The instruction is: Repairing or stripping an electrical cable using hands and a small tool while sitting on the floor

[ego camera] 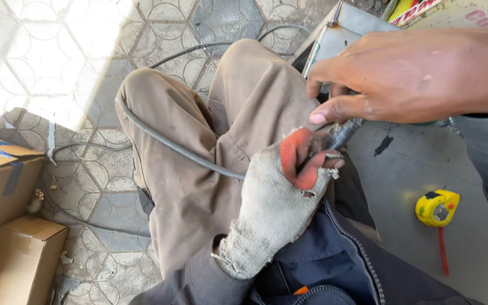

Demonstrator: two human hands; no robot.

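Gripping the end of a grey cable (pixel 343 134), the left hand (pixel 289 186) wears a frayed, dirty knit glove with a worn orange-red palm; its fingers (pixel 306 155) are curled tight around the cable's tip, just above the person's lap. The right hand (pixel 402 76) is bare and comes in from the upper right, its thumb and forefinger pinched narrow on the same cable end, touching it right beside the gloved fingers. The cable is thick, round and dull grey, with a darker, ribbed-looking tip where both hands meet. From there it runs left across the tan trousers (pixel 199 147), bends around the knee and loops back over the tiled floor (pixel 57 51).

A grey metal box (pixel 340 34) sits behind the right hand, partly hidden. At the top right edge lies a corner of a package with red and yellow print (pixel 416 8), too cut off to tell its shape. Two brown cardboard boxes (pixel 7 192) stand at the left edge on the floor, the upper one bearing strips of dark blue tape. A yellow tape measure (pixel 437 208) rests on the grey desk (pixel 413 169) at the right, well apart from the hands.
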